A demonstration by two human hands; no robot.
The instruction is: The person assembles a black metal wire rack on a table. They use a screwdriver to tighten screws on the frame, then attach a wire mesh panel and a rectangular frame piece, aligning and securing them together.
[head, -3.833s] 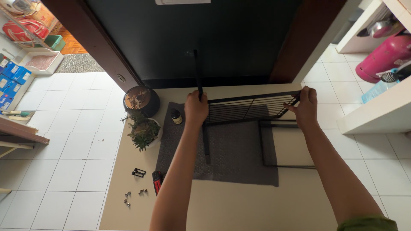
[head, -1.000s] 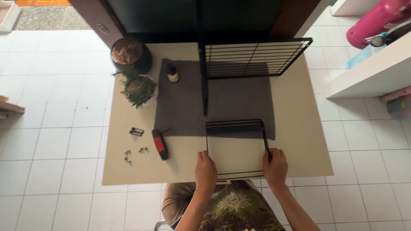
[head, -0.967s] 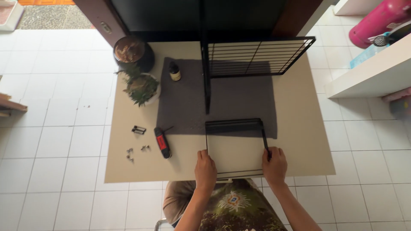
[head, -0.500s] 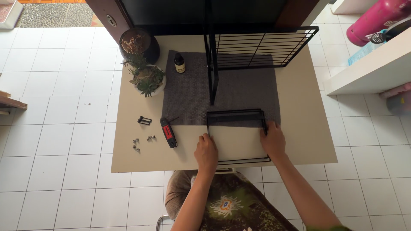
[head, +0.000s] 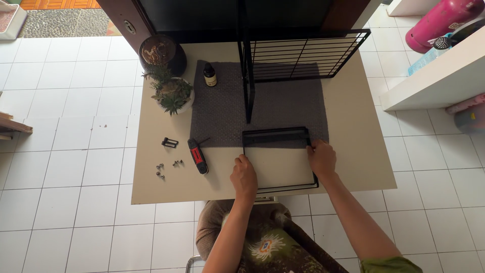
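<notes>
A black rectangular metal frame (head: 276, 136) lies flat on the beige table (head: 353, 151), half on a dark grey mat (head: 222, 116). My left hand (head: 244, 177) grips the frame's left side near the front. My right hand (head: 322, 158) grips its right side. Farther back stands a black wire grid panel (head: 303, 55), upright, joined to a black post (head: 246, 76).
Left of the frame lie a red-and-black screwdriver (head: 197, 155), a small black bracket (head: 170, 143) and several loose screws (head: 166, 167). A potted succulent (head: 173, 95), a dark round pot (head: 160, 52) and a small brown bottle (head: 209, 75) stand at the back left. A white shelf (head: 434, 76) is at right.
The hands left the upright wire panel at the back and came to the flat frame at the front. In the last second both hands slid along its sides as the view shifted.
</notes>
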